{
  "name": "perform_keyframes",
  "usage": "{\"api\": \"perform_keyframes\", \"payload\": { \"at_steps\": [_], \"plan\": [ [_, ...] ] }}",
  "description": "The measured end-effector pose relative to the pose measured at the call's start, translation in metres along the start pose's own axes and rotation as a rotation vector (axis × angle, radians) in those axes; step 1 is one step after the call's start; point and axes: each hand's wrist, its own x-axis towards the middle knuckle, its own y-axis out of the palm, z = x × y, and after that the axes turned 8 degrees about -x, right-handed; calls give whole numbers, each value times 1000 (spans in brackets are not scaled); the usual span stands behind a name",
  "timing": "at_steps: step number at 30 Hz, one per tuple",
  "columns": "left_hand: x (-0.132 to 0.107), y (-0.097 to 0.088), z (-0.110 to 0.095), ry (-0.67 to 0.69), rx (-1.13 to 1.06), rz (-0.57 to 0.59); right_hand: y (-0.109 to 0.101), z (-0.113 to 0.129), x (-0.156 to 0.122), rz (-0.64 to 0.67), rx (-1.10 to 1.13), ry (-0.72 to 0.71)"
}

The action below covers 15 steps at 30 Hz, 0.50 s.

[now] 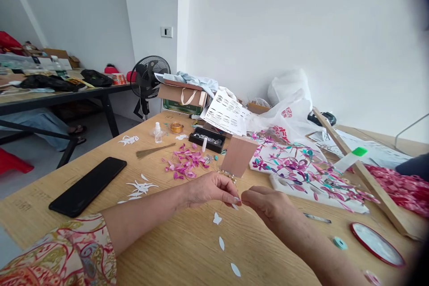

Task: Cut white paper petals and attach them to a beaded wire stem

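Both hands meet low over the middle of the wooden table. My left hand [214,190] is closed in a pinch, and a small white petal-shaped piece [235,207] sticks out below its fingertips. Right beside it, my right hand [270,203] is pinched too; a hint of something thin and pinkish shows between the two sets of fingertips, too small to name. Just below them lie a white butterfly-like cutout [217,218] and two white leaf-shaped pieces [221,243]. Pink petals [186,161] are heaped beyond my left hand.
A black phone [87,186] and white slivers [140,188] lie to the left. Behind are a small bottle [158,133], a black tray [207,140] and an upright wooden block [239,155]. Colourful flower sprigs [295,165], a long wooden bar [365,174] and a red-rimmed dish [377,243] stand right.
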Motion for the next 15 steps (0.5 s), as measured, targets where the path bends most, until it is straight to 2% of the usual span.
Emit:
{"api": "perform_keyframes", "payload": {
  "at_steps": [2, 7, 12, 14, 15],
  "plan": [
    [0, -1, 1, 1, -5, -1, -1, -1, -2, 6, -36, -29],
    [1, -1, 1, 48, -4, -41, 7, -3, -6, -112, 16, 77],
    [1, 2, 0, 33, 2, -45, 5, -3, -7, -50, 9, 36],
    [1, 2, 0, 39, 7, -58, 5, -2, -8, -107, 21, 76],
    [1, 2, -1, 51, 13, -75, 6, -2, -9, -169, 43, 140]
  ]
}}
